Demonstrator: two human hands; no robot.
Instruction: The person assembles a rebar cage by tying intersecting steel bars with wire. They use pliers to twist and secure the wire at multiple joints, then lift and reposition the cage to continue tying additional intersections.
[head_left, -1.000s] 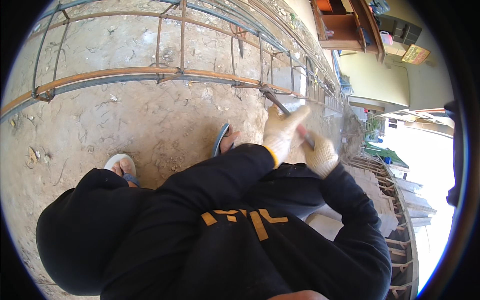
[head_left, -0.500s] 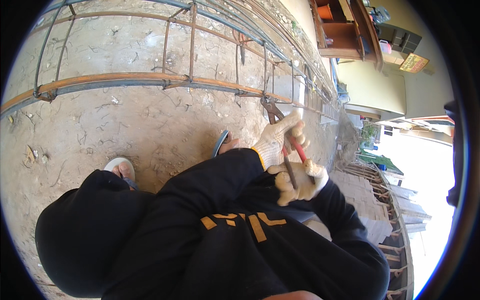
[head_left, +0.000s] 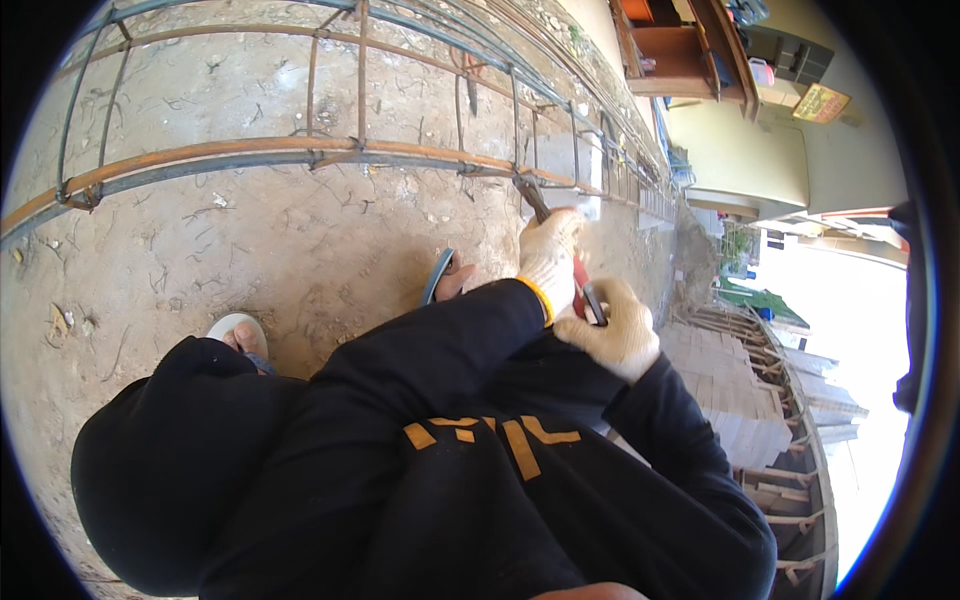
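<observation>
My gloved left hand (head_left: 552,256) is wrapped around a pair of pincers (head_left: 531,197) just behind the metal head. The pincers' jaws meet the lower bars of a rebar cage (head_left: 400,152), at or near a stirrup joint. Whether they bite on wire is too small to tell. My gloved right hand (head_left: 618,332) is closed round the far ends of the red handles, close to my body. The middle of the tool is partly covered by my left glove.
On the dirt ground lie many bits of cut wire. A second pair of red-handled pincers (head_left: 472,85) sits beyond the near bars. Pale stacked blocks (head_left: 725,395) rise at the right. A wooden cabinet (head_left: 680,55) stands at the upper right. My sandalled feet are below the cage.
The pincers' handles, spread apart before, are now squeezed together. My right hand's fingers have closed round them, and the cage appears shifted slightly to the left in view.
</observation>
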